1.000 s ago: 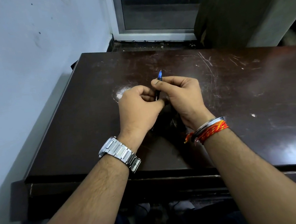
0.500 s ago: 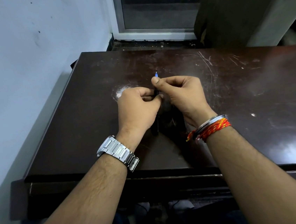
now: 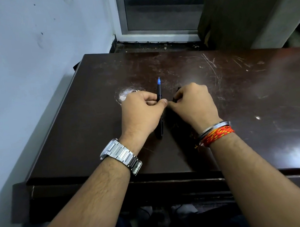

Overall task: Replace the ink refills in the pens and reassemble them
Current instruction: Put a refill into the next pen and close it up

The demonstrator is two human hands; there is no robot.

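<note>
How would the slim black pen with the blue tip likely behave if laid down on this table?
The slim black pen with the blue tip looks round, so it may roll on the smooth dark wooden table. It seems stiff and light; the left hand holds it easily.

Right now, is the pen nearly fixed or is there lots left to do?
Partly done, it seems. The left hand holds a black pen with its blue tip poking out, so a refill looks to be in. The right hand grips a small dark piece, maybe the cap, not yet joined on. Left: fitting that piece. No other pens show on the table.
</note>
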